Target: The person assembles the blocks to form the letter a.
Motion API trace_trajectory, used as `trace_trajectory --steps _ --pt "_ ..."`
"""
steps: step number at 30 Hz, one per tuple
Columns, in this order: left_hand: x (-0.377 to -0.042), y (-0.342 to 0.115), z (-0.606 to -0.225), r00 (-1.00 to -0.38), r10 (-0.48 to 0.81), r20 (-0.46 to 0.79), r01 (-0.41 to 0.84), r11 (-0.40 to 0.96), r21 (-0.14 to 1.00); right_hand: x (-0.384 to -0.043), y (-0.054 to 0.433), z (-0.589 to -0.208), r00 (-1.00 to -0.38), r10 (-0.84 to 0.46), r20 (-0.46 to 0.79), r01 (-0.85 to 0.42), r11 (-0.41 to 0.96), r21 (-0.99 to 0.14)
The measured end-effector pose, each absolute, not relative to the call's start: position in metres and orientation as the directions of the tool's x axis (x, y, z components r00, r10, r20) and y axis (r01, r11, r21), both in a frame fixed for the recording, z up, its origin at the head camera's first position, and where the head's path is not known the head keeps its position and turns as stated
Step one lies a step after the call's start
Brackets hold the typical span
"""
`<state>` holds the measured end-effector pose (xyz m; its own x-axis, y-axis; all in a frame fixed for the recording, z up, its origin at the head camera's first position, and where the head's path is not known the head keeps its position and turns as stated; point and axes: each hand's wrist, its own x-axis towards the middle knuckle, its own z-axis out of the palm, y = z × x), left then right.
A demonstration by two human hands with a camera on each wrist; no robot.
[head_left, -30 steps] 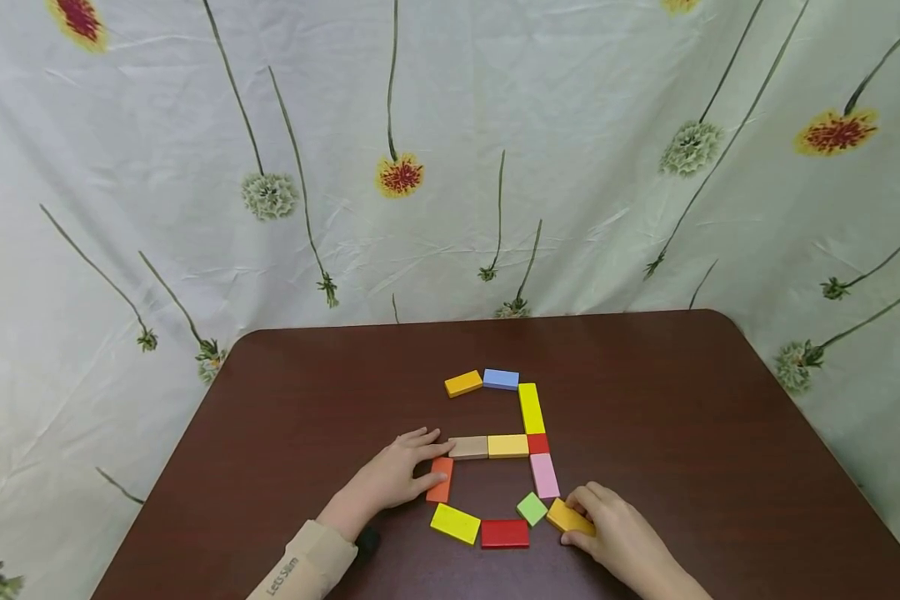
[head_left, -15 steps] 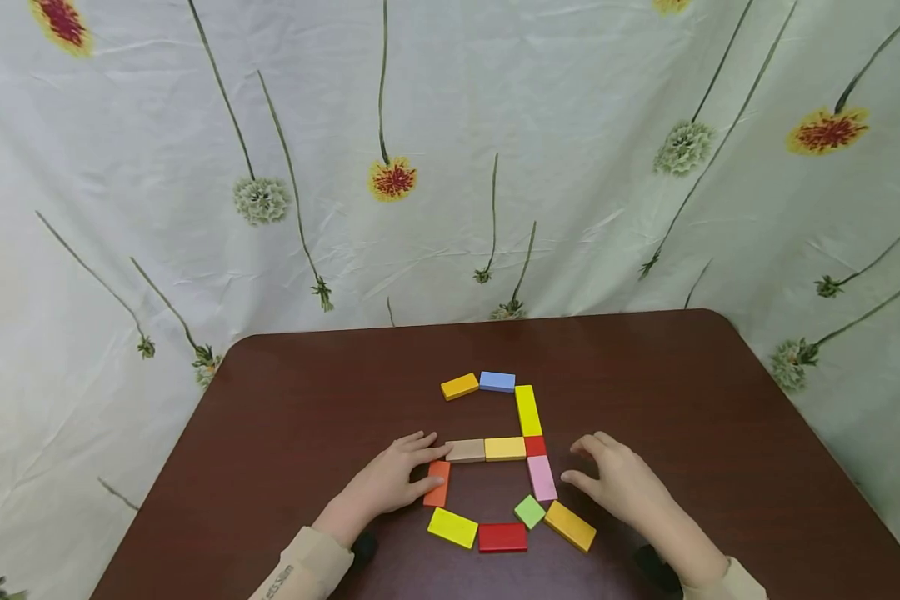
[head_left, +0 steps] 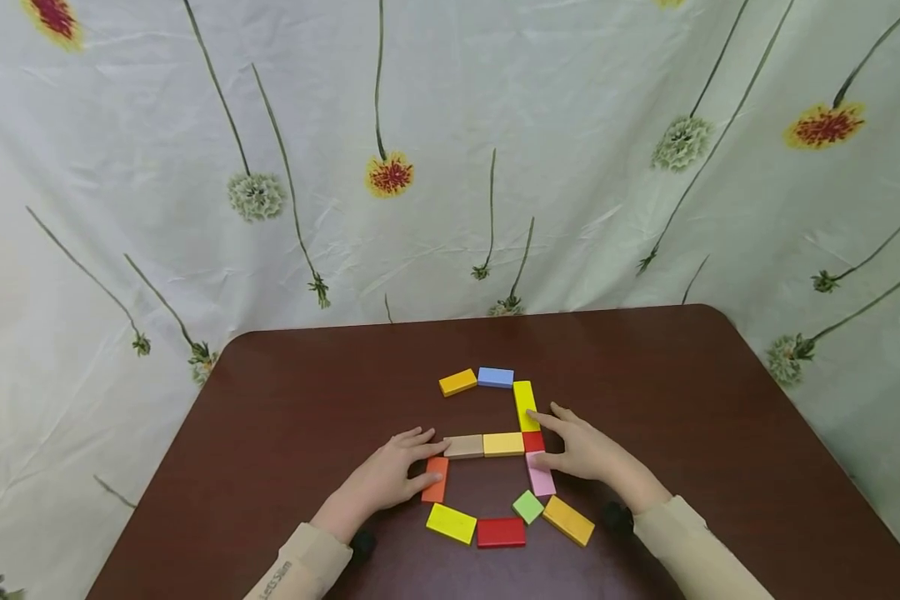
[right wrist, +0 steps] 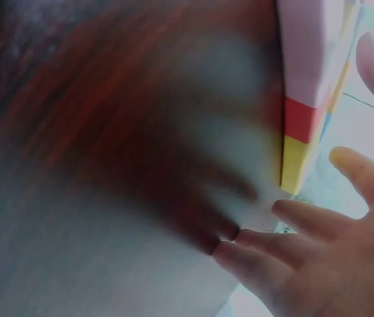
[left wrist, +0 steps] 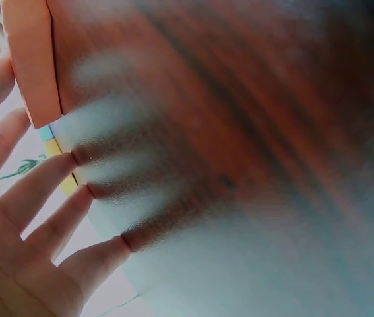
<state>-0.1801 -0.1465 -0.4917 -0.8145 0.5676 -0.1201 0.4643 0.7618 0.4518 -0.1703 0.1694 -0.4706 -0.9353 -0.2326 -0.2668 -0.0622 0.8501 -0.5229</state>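
In the head view my left hand (head_left: pixel 392 475) lies with its fingers spread beside the orange block (head_left: pixel 434 480). Its thumb is on that block and its index fingertip reaches the left end of the tan block (head_left: pixel 462 447). The left wrist view has the orange block (left wrist: pixel 31 59) at the thumb and index finger. My right hand (head_left: pixel 588 448) hovers at the right side of the arrangement, fingers loosely extended. Its index fingertip overlaps the long yellow block (head_left: pixel 523 398) and its thumb the pink block (head_left: pixel 542 481). Between those two lies a small red block (head_left: pixel 532 442).
Several more flat blocks continue the curved line: a light yellow block (head_left: pixel 503 444), a blue one (head_left: pixel 496 377), an amber one (head_left: pixel 458 382), a green square (head_left: pixel 527 507), a red block (head_left: pixel 501 532), a yellow one (head_left: pixel 451 523) and an orange-yellow one (head_left: pixel 568 521). A floral cloth (head_left: pixel 435 250) hangs behind the table (head_left: pixel 307 392).
My right hand has let go of the orange-yellow block, lifted away, and moved up and left to the pink and long yellow blocks. My left hand has stayed at the orange block.
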Motion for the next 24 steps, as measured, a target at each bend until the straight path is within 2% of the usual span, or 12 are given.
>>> trace_trajectory --steps 24 --pt "-0.1783 -0.1477 -0.4915 -0.810 0.576 -0.114 0.478 0.759 0.442 -0.1755 0.1701 -0.4797 -0.920 -0.272 -0.281 -0.121 0.881 -0.458"
